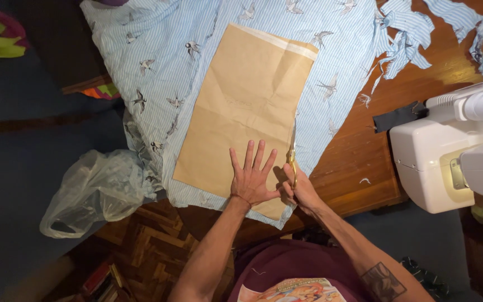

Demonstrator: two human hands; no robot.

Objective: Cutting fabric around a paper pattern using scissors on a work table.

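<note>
A brown paper pattern piece (241,106) lies on light blue striped fabric printed with birds (157,61), spread over a wooden table (359,162). My left hand (252,176) presses flat on the paper's lower part, fingers spread. My right hand (300,190) grips gold-coloured scissors (292,156), whose blades point away from me along the paper's right edge, in the fabric.
A white sewing machine (448,151) stands at the right. Cut strips of the same fabric (415,33) lie at the table's far right, with a dark patch (399,116) near the machine. A clear plastic bag (96,190) hangs off the table's left edge.
</note>
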